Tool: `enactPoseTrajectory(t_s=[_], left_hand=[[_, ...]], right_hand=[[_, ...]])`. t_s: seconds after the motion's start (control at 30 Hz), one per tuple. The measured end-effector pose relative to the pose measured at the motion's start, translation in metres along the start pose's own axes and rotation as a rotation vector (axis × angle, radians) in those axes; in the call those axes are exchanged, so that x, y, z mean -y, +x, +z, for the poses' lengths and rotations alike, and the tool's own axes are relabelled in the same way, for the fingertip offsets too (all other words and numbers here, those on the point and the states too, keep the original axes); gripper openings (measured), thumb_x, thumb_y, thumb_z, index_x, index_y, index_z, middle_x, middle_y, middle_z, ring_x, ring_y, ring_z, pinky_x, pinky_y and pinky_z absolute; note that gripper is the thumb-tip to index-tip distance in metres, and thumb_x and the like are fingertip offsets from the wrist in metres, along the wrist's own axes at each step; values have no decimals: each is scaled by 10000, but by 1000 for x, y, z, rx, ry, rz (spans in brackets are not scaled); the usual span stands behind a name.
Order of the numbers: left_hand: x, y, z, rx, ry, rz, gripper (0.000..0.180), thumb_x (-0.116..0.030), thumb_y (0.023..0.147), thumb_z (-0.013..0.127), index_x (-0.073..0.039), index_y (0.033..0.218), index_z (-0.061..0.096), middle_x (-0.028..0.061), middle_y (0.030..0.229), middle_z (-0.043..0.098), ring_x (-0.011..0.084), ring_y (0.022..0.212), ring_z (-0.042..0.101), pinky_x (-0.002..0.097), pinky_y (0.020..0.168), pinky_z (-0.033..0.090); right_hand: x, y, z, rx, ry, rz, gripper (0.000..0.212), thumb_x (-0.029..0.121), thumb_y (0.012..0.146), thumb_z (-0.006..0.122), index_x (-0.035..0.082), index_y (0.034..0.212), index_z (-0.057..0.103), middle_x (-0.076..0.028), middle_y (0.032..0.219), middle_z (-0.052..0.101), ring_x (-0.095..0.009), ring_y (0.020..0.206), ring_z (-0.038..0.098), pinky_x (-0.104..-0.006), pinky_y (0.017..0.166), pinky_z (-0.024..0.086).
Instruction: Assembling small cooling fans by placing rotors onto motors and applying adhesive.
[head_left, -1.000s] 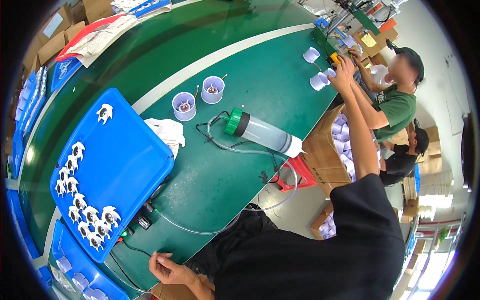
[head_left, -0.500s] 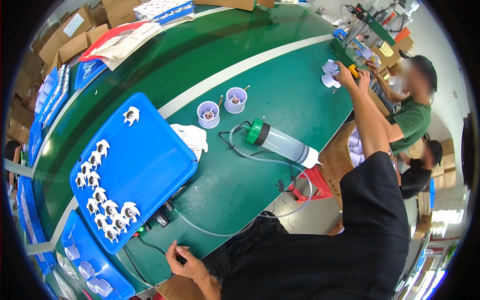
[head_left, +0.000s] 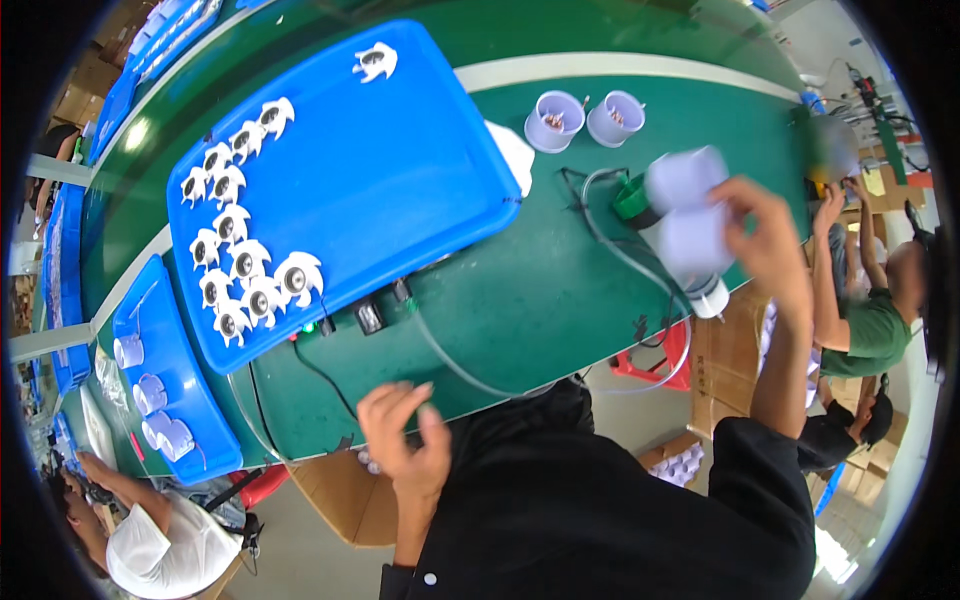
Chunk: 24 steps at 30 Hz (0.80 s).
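Note:
My right hand [head_left: 768,240] grips a pair of pale lavender plastic cups, an upper cup [head_left: 684,178] and a lower cup [head_left: 690,240], both smeared by motion above the green table. Behind them lies a clear dispensing cylinder with a green cap [head_left: 632,202], partly hidden. My left hand [head_left: 403,435] is raised over the table's near edge, fingers apart and nothing in it. Two more lavender cups stand farther back, a left cup [head_left: 540,135] and a right cup [head_left: 612,128], with copper-coloured parts inside. A large blue tray [head_left: 400,180] carries several white finned impellers [head_left: 247,262].
A smaller blue tray [head_left: 200,400] with several lavender cups sits at the left. Clear tubing [head_left: 450,362] and cables cross the near table edge. Cardboard boxes [head_left: 345,495] stand below. A co-worker in white [head_left: 165,550] is at lower left, another in green [head_left: 870,325] at right.
My right hand has brought the two cups from the table's far right toward the middle. My left hand has lifted and spread its fingers. The view has swung left.

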<state>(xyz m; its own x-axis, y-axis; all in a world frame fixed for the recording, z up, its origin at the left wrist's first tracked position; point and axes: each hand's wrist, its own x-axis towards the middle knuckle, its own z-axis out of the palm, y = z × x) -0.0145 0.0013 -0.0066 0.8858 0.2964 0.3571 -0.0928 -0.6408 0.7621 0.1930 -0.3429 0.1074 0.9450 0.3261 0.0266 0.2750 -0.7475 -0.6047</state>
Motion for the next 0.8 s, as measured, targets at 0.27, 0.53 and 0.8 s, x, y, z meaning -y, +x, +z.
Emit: enactPoseTrajectory(t_s=[0.27,0.53,0.8], left_hand=[[-15,33,39,385,145,106,1075,-236,643,899,20,1496,298,173,1531,379,397,1438,298,585,1142,217],[-1,34,44,381,124,73,1031,-291,653,884,27,1473,346,163,1500,427,386,1442,301,591,1155,189],[5,36,40,340,31,49,979,-287,671,860,-39,1484,374,123,1456,489,341,1409,369,581,1120,263]], right_hand=[[98,-33,158,94,-162,-301,138,70,799,665,15,916,618,-131,816,615,-303,795,582,-409,738,481],[52,-2,88,-322,-570,-126,676,278,697,865,70,1277,588,-153,1071,614,-333,997,569,-419,869,475],[-27,-1,64,-69,-72,90,563,245,783,825,-9,1231,597,-92,1102,668,-158,993,601,-302,915,472]])
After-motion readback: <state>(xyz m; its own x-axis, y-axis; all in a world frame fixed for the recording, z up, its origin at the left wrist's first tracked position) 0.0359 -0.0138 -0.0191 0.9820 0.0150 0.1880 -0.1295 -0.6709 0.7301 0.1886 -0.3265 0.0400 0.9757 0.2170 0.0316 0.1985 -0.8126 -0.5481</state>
